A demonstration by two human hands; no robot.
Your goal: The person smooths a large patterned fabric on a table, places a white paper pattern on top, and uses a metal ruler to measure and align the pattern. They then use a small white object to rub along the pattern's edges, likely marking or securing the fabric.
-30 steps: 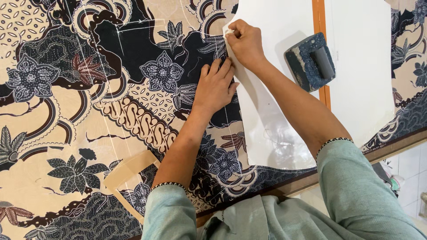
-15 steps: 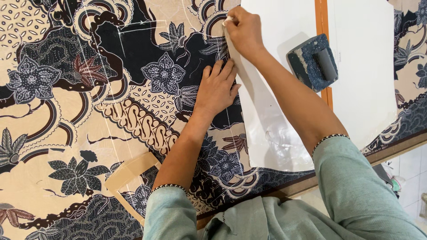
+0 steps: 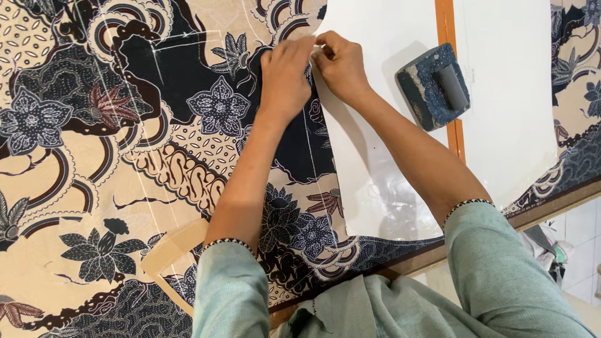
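Note:
Dark blue, cream and brown batik cloth (image 3: 125, 125) covers the table, marked with thin white chalk lines. A white paper pattern (image 3: 382, 163) lies on it at the upper right. My left hand (image 3: 285, 75) rests flat on the cloth at the pattern's left edge, fingers together. My right hand (image 3: 343, 62) is right beside it, touching it, fingertips pinched on a small pale piece that looks like chalk, at the same edge. Both arms reach up from the bottom in pale green sleeves.
A blue-grey block with a handle (image 3: 432, 84) sits on the pattern, over an orange strip (image 3: 446, 25). A beige flat strip (image 3: 172, 247) lies on the cloth at lower left. The wooden table edge (image 3: 551, 209) runs at lower right, with tiled floor (image 3: 582, 231) beyond.
My left hand has slid up the cloth along the pattern edge and now meets my right hand. The right hand stayed at the edge near the top.

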